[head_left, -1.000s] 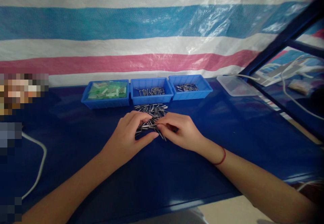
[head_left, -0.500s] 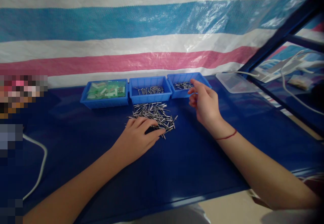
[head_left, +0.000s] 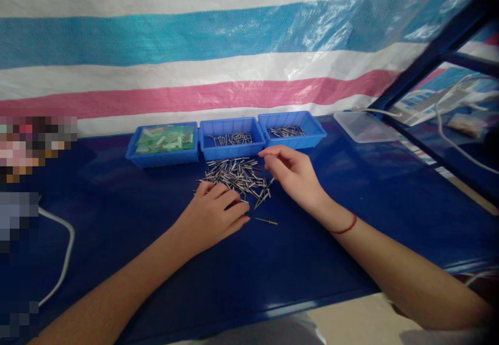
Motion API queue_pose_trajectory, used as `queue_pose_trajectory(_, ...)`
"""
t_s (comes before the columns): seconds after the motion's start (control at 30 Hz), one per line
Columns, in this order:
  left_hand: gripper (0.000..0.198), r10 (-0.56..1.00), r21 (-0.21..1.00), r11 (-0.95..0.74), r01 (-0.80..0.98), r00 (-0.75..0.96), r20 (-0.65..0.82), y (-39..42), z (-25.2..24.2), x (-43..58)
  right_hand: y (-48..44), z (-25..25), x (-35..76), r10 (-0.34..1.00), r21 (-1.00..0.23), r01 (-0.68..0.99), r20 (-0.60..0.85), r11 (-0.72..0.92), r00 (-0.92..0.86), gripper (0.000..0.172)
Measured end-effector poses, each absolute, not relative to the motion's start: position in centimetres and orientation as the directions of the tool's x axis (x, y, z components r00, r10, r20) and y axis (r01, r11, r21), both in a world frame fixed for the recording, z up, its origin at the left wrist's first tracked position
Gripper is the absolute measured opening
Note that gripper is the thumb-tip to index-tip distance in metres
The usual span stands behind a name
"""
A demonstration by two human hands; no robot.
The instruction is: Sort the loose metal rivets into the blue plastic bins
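Note:
A loose heap of silver pop rivets [head_left: 237, 173] lies on the dark blue table. My left hand [head_left: 214, 207] rests against the near left edge of the heap, palm down, with its bent fingers a little apart and no rivet visible in them. One single rivet [head_left: 266, 221] lies just right of its fingertips, apart from the heap. Above the heap's right edge is my right hand [head_left: 296, 176], thumb and forefinger slightly parted, nothing visible between them. Behind the heap, a middle blue bin [head_left: 232, 151] and a right blue bin [head_left: 294, 141] both hold rivets.
A left blue bin [head_left: 166, 158] contains a green bag with pale pieces. At the right lies a clear plastic lid [head_left: 364, 127] beside a dark metal frame [head_left: 429, 69]. A white cable [head_left: 68, 251] curves along the left. Striped sheeting [head_left: 195, 38] hangs behind the bins.
My right hand has come from over the right bin back and left to the heap. A single rivet now lies apart near my left fingertips, which have shifted slightly.

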State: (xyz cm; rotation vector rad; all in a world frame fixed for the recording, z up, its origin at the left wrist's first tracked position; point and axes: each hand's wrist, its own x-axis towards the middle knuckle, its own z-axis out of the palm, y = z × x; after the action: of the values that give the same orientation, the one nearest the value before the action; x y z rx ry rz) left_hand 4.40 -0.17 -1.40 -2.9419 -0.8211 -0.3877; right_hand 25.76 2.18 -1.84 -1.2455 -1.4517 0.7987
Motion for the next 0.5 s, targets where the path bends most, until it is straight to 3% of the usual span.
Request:
queue_pose_trajectory(0.13, 0.016, 0.532, 0.006, -0.834, 0.552, 0.801, 0.275, -0.4, -1.1, 4.5, 1.7, -0.5, 26.3, 0.933, -0.812, 0.461, 0.306, 0.359, -0.188, 0.019)
queue_pose_trajectory(0.27, 0.014, 0.564, -0.016, -0.804, 0.595, 0.769, 0.302, -0.5, -1.3, 4.5, 0.4, 1.3, 27.1, 0.762, -0.609, 0.598, 0.015, 0.52, -0.647, 0.031)
queue_pose_trajectory(0.37, 0.014, 0.571, -0.034, -0.79, 0.612, 0.755, 0.321, -0.5, -1.5, 4.4, -0.9, 1.6, 26.7, 0.69, -0.474, 0.668, -0.159, 0.574, -0.706, 0.036)
queue_pose_trajectory(0.5, 0.014, 0.557, -0.078, -0.79, 0.608, 0.764, 0.325, -0.5, -1.5, 4.2, -1.8, 1.3, 26.1, 0.67, -0.405, 0.688, -0.213, 0.602, -0.711, 0.018)
